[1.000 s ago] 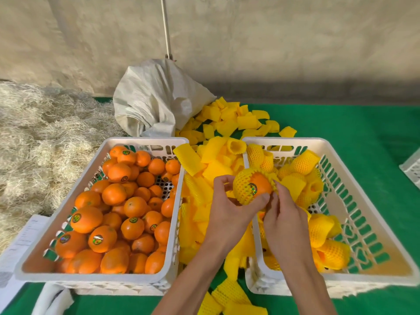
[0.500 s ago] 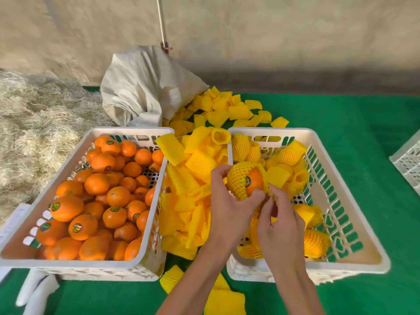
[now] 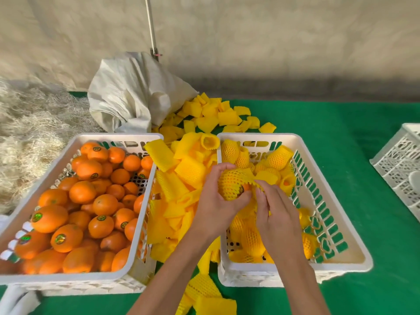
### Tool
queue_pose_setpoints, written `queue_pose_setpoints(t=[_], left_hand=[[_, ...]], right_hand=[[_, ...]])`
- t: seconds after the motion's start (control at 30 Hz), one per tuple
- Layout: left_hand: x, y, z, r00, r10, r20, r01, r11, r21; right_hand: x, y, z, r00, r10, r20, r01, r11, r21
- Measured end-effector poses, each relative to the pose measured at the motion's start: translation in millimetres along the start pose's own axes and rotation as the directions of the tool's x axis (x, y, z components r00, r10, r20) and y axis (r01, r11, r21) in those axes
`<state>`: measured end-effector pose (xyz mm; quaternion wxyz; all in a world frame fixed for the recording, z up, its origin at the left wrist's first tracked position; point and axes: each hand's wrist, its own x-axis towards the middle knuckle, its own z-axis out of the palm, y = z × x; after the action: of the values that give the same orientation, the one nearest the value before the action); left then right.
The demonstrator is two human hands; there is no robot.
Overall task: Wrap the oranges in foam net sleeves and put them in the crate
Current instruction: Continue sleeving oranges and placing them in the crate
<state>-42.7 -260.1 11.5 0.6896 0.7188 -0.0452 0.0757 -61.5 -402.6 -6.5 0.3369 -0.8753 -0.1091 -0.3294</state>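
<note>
Now the foam net sleeve (image 3: 234, 181) covers nearly the whole orange (image 3: 244, 189), where a second ago a broad orange face with its sticker lay bare; only a small patch shows at the sleeve's open mouth. The left hand (image 3: 216, 201) cups the wrapped fruit with curled fingers and thumb, while the right hand (image 3: 276, 212) pinches the sleeve's frayed edge between its fingertips (image 3: 259, 189), drawing it across. By this reading the wrapping step is almost finished, and placing comes next.

Both hands hold the fruit above the near-left part of the crate (image 3: 336, 264), which lies directly beneath and beyond them and already carries wrapped oranges (image 3: 276, 158). Bare floor shows in the crate just below the right wrist, so room for setting down seems ample. The crate's left rim runs under the left wrist; a short drop should pass inside it.

Left of the hands, loose sleeves (image 3: 179, 176) fill the gap beside the supply crate (image 3: 75, 276) of unwrapped oranges (image 3: 81, 192). The green surface (image 3: 363, 144) lies open to the right.
</note>
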Motion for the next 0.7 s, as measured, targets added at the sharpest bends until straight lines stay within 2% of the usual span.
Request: queue_pose_setpoints(t=[0.1, 0.17, 0.3, 0.37, 0.5, 0.6, 0.7], left_hand=[[12, -7, 11, 0.999, -0.024, -0.037, 0.031, 0.981, 0.193], [17, -10, 21, 0.997, -0.074, -0.015, 0.075, 0.955, 0.288], [25, -11, 27, 0.987, -0.141, 0.077, 0.112, 0.946, 0.305], [27, -10, 17, 0.991, -0.110, 0.078, 0.081, 0.949, 0.304], [25, -8, -45, 0.999, -0.043, -0.030, 0.051, 0.927, 0.372], [18, -21, -127, 0.998, 0.008, -0.068, 0.032, 0.818, 0.574], [10, -43, -208, 0.987, -0.082, -0.140, 0.162, 0.595, 0.787]], right_hand=[[-6, -1, 4, 0.999, 0.016, -0.030, -0.018, 0.999, -0.046], [-11, 4, 2, 0.996, 0.083, -0.041, -0.084, 0.995, -0.044], [-17, 13, -5, 0.961, 0.275, -0.042, -0.276, 0.960, -0.041], [-16, 10, -5, 0.962, 0.270, -0.028, -0.271, 0.961, -0.058], [-14, -14, 13, 0.970, 0.230, 0.075, -0.227, 0.973, -0.038], [-16, -36, 40, 0.965, 0.179, 0.193, -0.175, 0.984, -0.041], [-19, -56, 70, 0.935, 0.137, 0.326, -0.126, 0.991, -0.053]])
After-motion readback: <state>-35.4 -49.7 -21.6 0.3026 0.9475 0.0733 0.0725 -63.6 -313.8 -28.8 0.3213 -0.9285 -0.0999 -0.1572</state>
